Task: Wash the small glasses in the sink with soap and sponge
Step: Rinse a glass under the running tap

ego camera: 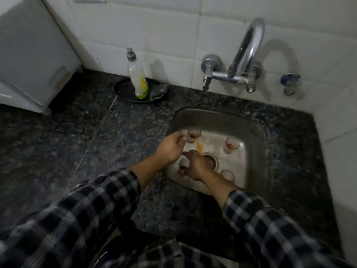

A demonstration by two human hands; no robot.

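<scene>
The left hand [171,147] reaches into the steel sink [257,132], fingers loosely curled, tips just beside the rim of the small glass [193,135] at 11 o'clock from the drain [209,161]. Motion blur hides whether it pinches the rim. The right hand [196,167] crosses beneath it, thumb lifted and fingers bent around the glass at 9 o'clock [184,163], and whether it grips is also unclear.

Two more glasses stand upright at 2 o'clock [232,145] and 4 o'clock [228,175]. The two far ones hold reddish dregs, and an orange smear [200,147] lies between them, so they are probably gathered in the basin for washing.

At 10 o'clock from the sink, on the granite counter [77,142], the dish-soap pump bottle [138,78] stands on a dark round tray [123,89] beside a dark scrubber (probably the sponge) [160,90], a spot that would catch drips. No water shows at the faucet [249,47], so washing seems barely begun.
</scene>
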